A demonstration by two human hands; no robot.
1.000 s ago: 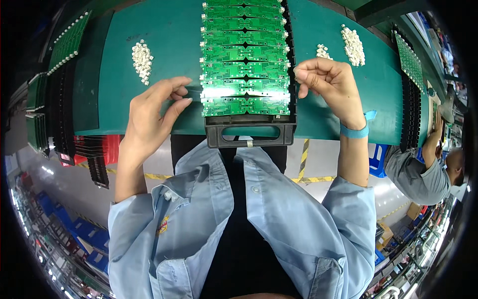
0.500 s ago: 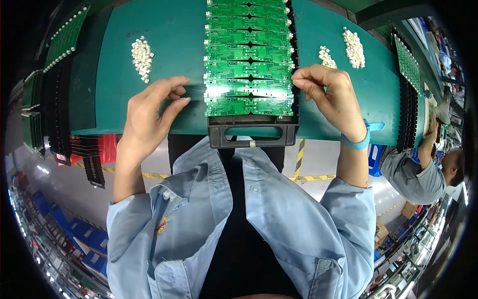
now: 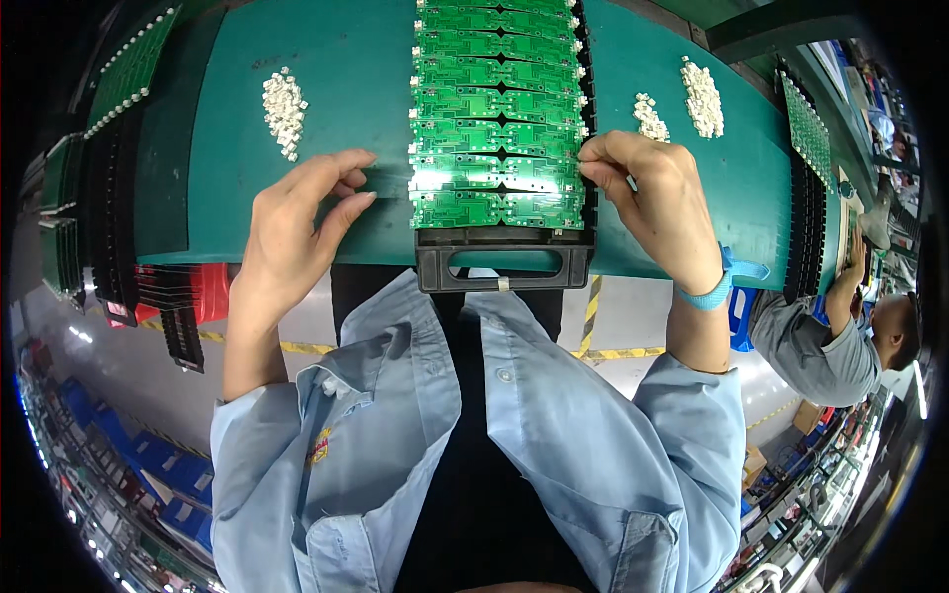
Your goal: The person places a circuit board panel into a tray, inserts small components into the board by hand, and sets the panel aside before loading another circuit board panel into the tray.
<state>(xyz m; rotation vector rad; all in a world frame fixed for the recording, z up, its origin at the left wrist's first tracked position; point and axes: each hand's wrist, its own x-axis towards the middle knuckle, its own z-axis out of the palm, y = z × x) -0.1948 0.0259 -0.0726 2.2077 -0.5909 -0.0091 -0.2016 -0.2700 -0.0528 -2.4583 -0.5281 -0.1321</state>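
Observation:
Green circuit boards (image 3: pixel 499 163) lie in a long row, held in a black rack (image 3: pixel 506 281) with a handle at its near end. Small white connectors line parts of the boards' outer edges. My left hand (image 3: pixel 292 222) hovers left of the row, thumb and forefinger spread, with nothing visible between them. At the row's right edge, my right hand (image 3: pixel 660 203) pinches thumb and forefinger together close to a board end. Whatever sits in that pinch is too small and covered to name. A blue strap (image 3: pixel 727 277) circles my right wrist.
Loose white connectors form a pile (image 3: pixel 284 111) on the left of the green tabletop (image 3: pixel 346 59). Rightward are a small pile (image 3: pixel 649 117) and a larger one (image 3: pixel 703 99). Racked boards stand at left (image 3: pixel 133 74) and right (image 3: pixel 806 124). Another person (image 3: pixel 825 341) works far right.
The whole view has shifted slightly. My right hand has edged a little inward against the boards' right edge, still pinched. The left hand keeps its pose.

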